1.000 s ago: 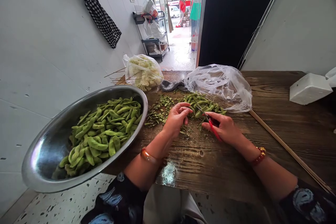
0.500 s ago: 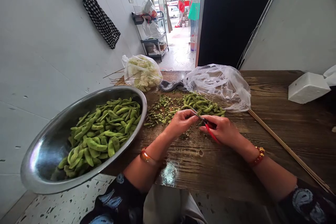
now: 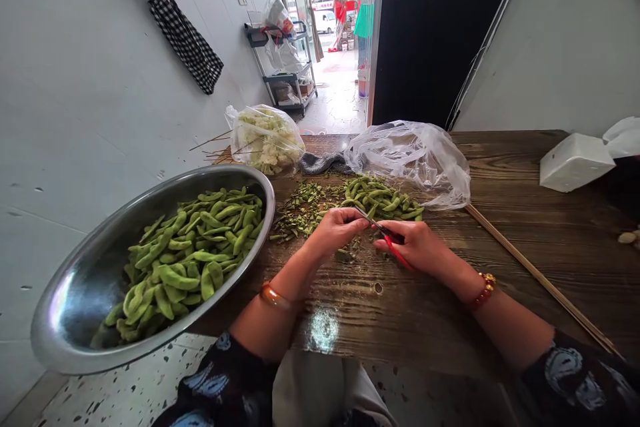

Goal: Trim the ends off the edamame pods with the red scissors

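Observation:
My right hand (image 3: 420, 248) is closed around red-handled scissors (image 3: 398, 252), their blades pointing left toward my other hand. My left hand (image 3: 334, 233) is pinched at the blade tips; whatever sits between its fingers is hidden. Just beyond both hands lies a pile of green edamame pods (image 3: 385, 199) on the wooden table (image 3: 345, 307). Small snipped ends (image 3: 300, 208) are scattered to the left of that pile. At my left, a large steel bowl (image 3: 60, 330) stands tilted toward me and holds many edamame pods (image 3: 183, 273).
At the table's back are a clear bag of cauliflower (image 3: 267, 140), a grey cloth (image 3: 325, 162) and a crumpled plastic bag (image 3: 410, 157). Long thin sticks (image 3: 540, 273) lie along the right side. A white box (image 3: 577, 161) stands at the far right. A cart (image 3: 283, 73) is near the doorway.
The whole view has shifted slightly, so everything sits a little further left. Both hands keep nearly the same pose, with the scissor blades still at the left fingertips.

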`<state>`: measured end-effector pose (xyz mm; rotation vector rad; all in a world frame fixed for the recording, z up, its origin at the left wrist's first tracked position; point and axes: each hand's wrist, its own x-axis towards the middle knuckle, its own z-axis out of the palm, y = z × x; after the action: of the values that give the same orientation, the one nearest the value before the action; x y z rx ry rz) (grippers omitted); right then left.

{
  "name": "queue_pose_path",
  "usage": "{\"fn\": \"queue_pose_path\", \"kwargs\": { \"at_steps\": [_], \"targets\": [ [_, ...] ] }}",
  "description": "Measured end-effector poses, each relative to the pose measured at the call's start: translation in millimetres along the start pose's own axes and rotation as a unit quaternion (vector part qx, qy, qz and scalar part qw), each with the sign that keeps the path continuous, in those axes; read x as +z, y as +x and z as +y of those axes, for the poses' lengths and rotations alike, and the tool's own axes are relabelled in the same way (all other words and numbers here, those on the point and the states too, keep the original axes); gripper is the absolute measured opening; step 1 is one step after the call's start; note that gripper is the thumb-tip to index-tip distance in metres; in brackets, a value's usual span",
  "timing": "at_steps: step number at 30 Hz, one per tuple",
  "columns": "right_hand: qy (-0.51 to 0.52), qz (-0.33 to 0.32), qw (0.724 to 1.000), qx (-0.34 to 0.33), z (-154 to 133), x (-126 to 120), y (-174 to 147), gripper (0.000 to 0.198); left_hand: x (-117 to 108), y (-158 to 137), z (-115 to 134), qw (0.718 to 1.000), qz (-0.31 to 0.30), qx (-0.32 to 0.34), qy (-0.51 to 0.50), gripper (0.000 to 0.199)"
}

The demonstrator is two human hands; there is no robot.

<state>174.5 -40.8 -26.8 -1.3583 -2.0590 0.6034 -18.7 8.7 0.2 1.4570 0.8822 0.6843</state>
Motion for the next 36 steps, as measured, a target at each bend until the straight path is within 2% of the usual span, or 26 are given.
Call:
{"fn": "queue_pose_path", "kwargs": {
  "at_steps": [4, 8, 11, 15, 17, 19, 22, 24, 27, 30, 32, 36],
  "targets": [
    [0.020, 0.016, 0.999, 0.022, 0.0, -2.9, -0.8, 0.039, -7.3, 3.1, -3.3, 0.999, -0.007, 0.003, -0.032, 0.029],
    [0.044, 0.081, 0.994, 0.064, 4.7, -9.3, -0.7, 0.049, -19.9, 8.8, -4.7, 0.990, 0.069, 0.011, -0.124, 0.023],
    [0.044, 0.104, 0.991, 0.074, 7.3, -11.5, -0.6, 0.049, -30.6, 12.5, -4.7, 0.975, 0.132, -0.001, -0.179, 0.025],
    [0.036, 0.097, 0.992, 0.068, 6.3, -8.7, -1.6, 0.051, -39.2, 14.8, -7.2, 0.973, 0.171, -0.001, -0.156, 0.016],
    [0.030, 0.095, 0.993, 0.060, 5.8, -6.7, -1.9, 0.052, -40.0, 15.2, -9.9, 0.978, 0.179, 0.007, -0.109, 0.016],
    [0.026, 0.099, 0.993, 0.055, 5.8, -5.5, -1.8, 0.052, -39.0, 15.4, -12.7, 0.983, 0.176, 0.017, -0.038, 0.025],
    [0.024, 0.100, 0.994, 0.049, 6.2, -5.1, -1.4, 0.050, -36.1, 15.7, -16.2, 0.976, 0.174, 0.043, 0.124, 0.038],
    [0.031, 0.093, 0.994, 0.044, 6.5, -5.4, -1.2, 0.050, -34.8, 16.3, -18.0, 0.948, 0.195, 0.065, 0.245, 0.034],
    [0.042, 0.086, 0.994, 0.046, 6.2, -5.7, -0.6, 0.051, -34.6, 17.0, -19.7, 0.898, 0.193, 0.090, 0.384, 0.009],
    [0.046, 0.092, 0.993, 0.055, 3.4, -6.5, 0.0, 0.050, -34.3, 15.9, -17.3, 0.871, 0.136, 0.091, 0.463, 0.016],
    [0.044, 0.095, 0.993, 0.052, 0.5, -7.3, 0.4, 0.048, -33.8, 14.6, -13.2, 0.857, 0.101, 0.075, 0.501, 0.013],
    [0.045, 0.097, 0.994, 0.035, 0.6, -8.7, 5.2, 0.045, -36.9, 18.2, -7.9, 0.814, 0.085, 0.048, 0.573, 0.018]
  ]
}}
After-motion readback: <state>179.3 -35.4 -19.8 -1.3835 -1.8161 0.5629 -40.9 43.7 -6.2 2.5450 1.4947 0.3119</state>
